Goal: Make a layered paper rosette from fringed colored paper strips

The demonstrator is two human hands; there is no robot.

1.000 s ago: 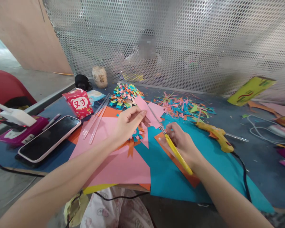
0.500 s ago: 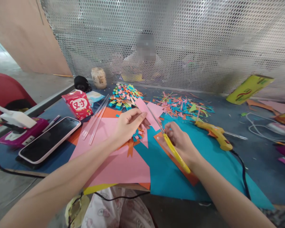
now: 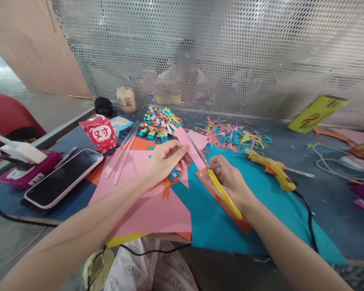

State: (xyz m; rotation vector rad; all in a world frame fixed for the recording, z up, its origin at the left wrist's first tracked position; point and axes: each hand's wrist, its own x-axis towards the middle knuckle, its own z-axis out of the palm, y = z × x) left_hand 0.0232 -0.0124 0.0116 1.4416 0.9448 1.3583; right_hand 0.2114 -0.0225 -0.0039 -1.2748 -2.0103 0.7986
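Between its thumb and fingers, my left hand [image 3: 168,159] pinches a piece of pink paper [image 3: 182,136]. My right hand [image 3: 227,178] is closed round the yellow handles of a pair of scissors [image 3: 220,190], whose blades lie along the pink paper. Whether the blades are apart is hard to make out. Underneath are a large pink sheet [image 3: 145,214], a teal sheet [image 3: 212,226] and an orange strip [image 3: 242,224]. Just below my left hand a small paper rosette with orange ribbon tails [image 3: 166,189] shows in part.
Behind lie a heap of folded paper pieces [image 3: 157,125] and a pile of paper scraps [image 3: 230,135]. A yellow glue gun [image 3: 273,169] with a cord lies right; a phone [image 3: 63,178], clear glue sticks [image 3: 121,161] and a red packet [image 3: 100,133] lie left. A perforated metal screen [image 3: 245,52] stands behind.
The scissors have moved slightly relative to the pink paper, and the blades look closer together. Both hands keep their hold, and the view has shifted a little.
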